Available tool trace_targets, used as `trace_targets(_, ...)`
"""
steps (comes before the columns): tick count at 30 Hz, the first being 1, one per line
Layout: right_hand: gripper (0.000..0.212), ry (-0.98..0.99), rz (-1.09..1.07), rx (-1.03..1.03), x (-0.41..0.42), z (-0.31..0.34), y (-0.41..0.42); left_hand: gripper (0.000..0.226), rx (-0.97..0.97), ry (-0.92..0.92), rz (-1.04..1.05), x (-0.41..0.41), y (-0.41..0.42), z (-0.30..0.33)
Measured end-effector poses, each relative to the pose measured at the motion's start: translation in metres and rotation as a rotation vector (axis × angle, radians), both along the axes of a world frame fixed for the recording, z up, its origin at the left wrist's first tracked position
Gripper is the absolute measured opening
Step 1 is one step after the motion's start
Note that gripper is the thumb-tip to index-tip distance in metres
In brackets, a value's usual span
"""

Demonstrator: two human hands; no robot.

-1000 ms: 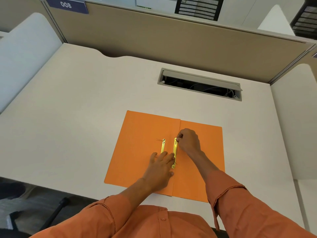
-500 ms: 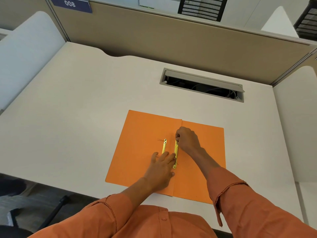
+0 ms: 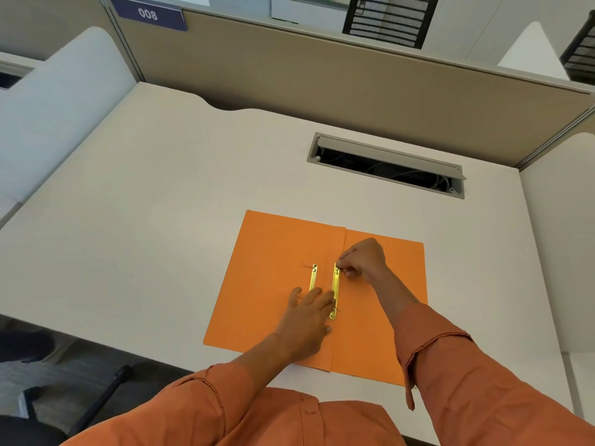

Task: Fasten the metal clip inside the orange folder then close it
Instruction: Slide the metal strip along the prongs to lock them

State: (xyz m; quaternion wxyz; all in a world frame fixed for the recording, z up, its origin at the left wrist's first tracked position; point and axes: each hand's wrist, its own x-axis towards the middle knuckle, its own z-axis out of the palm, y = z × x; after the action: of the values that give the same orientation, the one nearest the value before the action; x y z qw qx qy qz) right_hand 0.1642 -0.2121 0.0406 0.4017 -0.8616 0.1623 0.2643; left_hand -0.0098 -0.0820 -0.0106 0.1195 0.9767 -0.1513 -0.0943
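Observation:
An orange folder (image 3: 267, 268) lies open and flat on the desk in front of me. Two gold metal clip strips lie along its spine: a shorter strip (image 3: 313, 278) on the left and a longer bar (image 3: 335, 289) on the fold. My left hand (image 3: 306, 317) rests flat with spread fingers on the lower ends of both strips. My right hand (image 3: 365, 257) pinches the top end of the longer bar with its fingertips. Thin dark prongs stick out near the top of the shorter strip.
The pale desk (image 3: 145, 204) is bounded by a tan partition (image 3: 322, 78) at the back and white side dividers. An open cable tray (image 3: 386, 165) with wires sits behind the folder. A chair base (image 3: 106, 394) shows below the desk's front edge at lower left.
My right hand's fingertips have shifted slightly at the top end of the longer bar. The left hand has stayed pressed on the strips.

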Motion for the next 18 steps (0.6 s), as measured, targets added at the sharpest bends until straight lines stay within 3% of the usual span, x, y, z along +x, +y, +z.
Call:
trace_targets(5, 0.020, 0.118, -0.119, 0.068, 0.002, 0.002, 0.003, 0.058, 0.013, -0.007, -0.017, 0.001, 0.001, 0.000)
trace_targets(18, 0.021, 0.133, -0.155, 0.035, 0.000, 0.001, 0.005, 0.048, 0.062, -0.035, -0.091, 0.009, 0.006, 0.011)
